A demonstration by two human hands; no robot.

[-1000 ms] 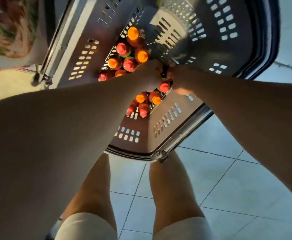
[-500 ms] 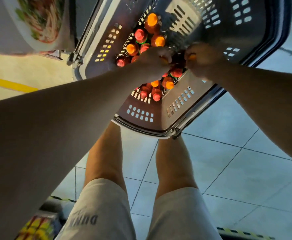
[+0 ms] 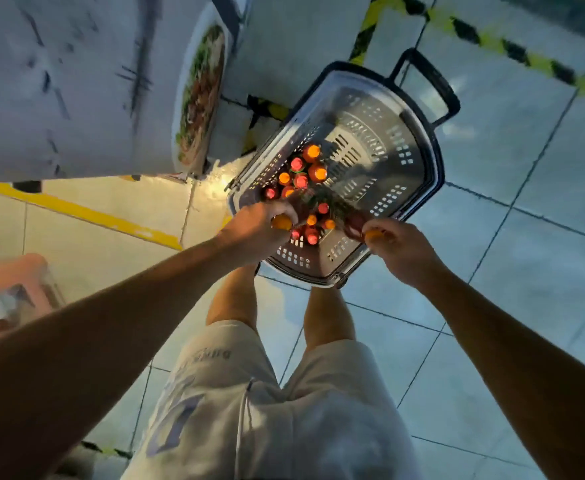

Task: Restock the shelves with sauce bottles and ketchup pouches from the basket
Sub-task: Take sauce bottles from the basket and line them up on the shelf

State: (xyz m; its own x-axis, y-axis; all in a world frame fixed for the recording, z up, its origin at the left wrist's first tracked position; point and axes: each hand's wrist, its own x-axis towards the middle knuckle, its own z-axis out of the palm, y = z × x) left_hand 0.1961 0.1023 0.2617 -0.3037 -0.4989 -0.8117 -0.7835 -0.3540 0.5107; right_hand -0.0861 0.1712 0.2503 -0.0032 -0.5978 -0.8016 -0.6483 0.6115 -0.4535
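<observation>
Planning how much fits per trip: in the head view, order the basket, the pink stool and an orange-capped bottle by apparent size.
1. Basket, largest.
2. Pink stool, cut off by the frame and nearer the camera, so unsure.
3. Orange-capped bottle, smallest; only its top shows.

By my left hand I saw an orange cap; my right hand showed another orange cap. Between and beyond them sat red and orange bottle tops in a grey basket rimmed black. Yellow-and-black striped tape crossed pale blue-grey tiles farther off. My shorts were off-white.
</observation>
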